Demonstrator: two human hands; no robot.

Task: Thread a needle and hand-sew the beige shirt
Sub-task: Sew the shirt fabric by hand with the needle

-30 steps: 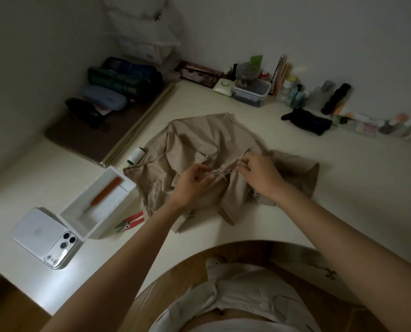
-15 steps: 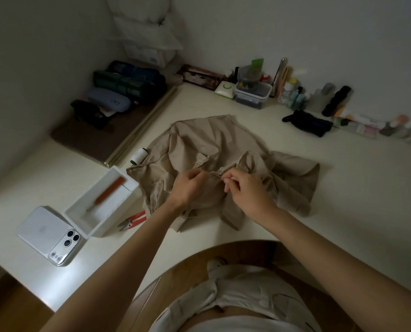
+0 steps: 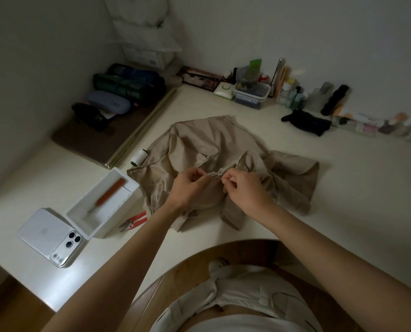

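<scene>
The beige shirt lies crumpled in the middle of the white table. My left hand pinches a gathered seam of the shirt between thumb and fingers. My right hand is just to its right, fingertips closed on a thin needle whose tip points left into the bunched fabric. A white thread spool lies at the shirt's left edge, a thin thread running from it toward the cloth.
A white tray holding an orange-handled tool sits left of the shirt, with red thread snips and a phone beside it. Bottles and boxes line the back wall. A black pouch lies back right.
My right hand drew left along the seam, from the fold on the right to close beside my left hand. The left hand kept its pinch on the fabric.
</scene>
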